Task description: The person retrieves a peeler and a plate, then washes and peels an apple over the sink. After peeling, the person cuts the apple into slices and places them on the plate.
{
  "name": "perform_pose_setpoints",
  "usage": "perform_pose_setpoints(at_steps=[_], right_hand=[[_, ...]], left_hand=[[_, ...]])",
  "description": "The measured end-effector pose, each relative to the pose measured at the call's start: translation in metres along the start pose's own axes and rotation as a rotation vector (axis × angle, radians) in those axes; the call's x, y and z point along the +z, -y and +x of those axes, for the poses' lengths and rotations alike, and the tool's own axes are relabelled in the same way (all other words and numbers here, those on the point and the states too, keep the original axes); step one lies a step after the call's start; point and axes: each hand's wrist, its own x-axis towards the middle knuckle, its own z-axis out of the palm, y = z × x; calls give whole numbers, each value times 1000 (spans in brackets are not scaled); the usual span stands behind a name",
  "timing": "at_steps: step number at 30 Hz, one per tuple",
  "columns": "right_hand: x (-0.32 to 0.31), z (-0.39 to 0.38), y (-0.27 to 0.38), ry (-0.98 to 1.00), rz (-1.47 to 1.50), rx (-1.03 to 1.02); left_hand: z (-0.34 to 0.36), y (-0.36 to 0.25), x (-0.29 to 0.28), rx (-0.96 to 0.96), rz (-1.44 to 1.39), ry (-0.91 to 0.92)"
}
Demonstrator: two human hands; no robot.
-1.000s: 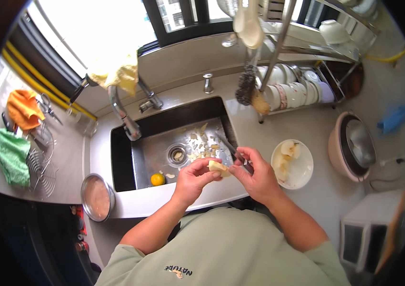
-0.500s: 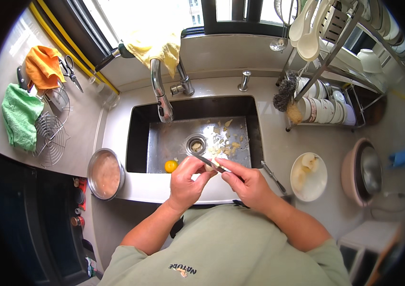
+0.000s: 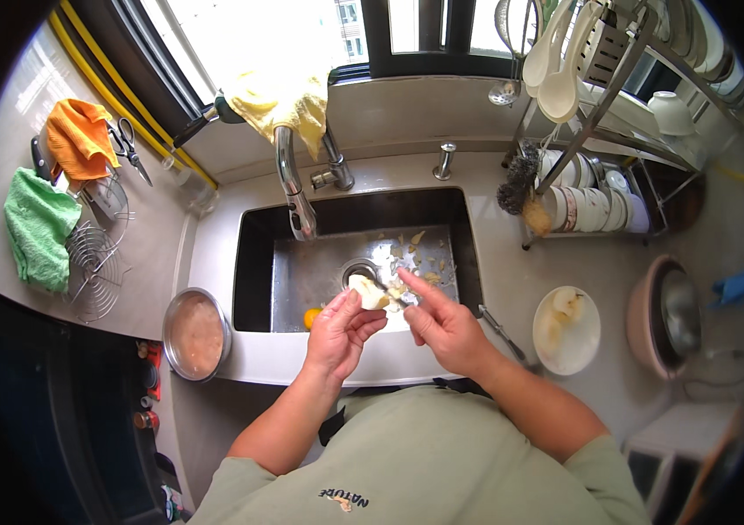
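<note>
Over the near edge of the sink (image 3: 302, 262), my left hand (image 3: 337, 337) grips a pale piece of peeled fruit, apparently pear (image 3: 367, 291), between thumb and fingers. Closed around a small knife (image 3: 392, 300), my right hand (image 3: 450, 337) sits just right of the fruit with its index finger stretched out. The blade is partly hidden by the fruit and fingers. Below lie scattered peelings (image 3: 417, 238) on the sink floor, right of the drain. A small orange-yellow round fruit (image 3: 311, 318) rests at the sink's near side, partly covered by my left hand.
A faucet (image 3: 295, 188) reaches over the sink. Left stands a metal bowl of pinkish contents (image 3: 196, 337). Right are a peeler-like tool (image 3: 501, 331), a white plate with pale fruit pieces (image 3: 567, 341), stacked basins (image 3: 665, 315) and a dish rack (image 3: 599, 197).
My left hand has turned and opened outward, so the pale fruit piece shows more. The knife in my right hand has drawn back slightly, with the index finger now extended.
</note>
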Motion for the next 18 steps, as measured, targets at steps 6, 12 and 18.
perform_pose_setpoints(at_steps=[6, 12, 18], right_hand=[[0, -5, 2, 33, -202, -81], [-1, -3, -3, 0, -166, -73], [8, 13, -28, -92, -7, -55]], left_hand=[[-4, 5, 10, -51, -28, -32], [-6, 1, 24, -31, 5, -52], [13, 3, 14, -5, 32, -130]])
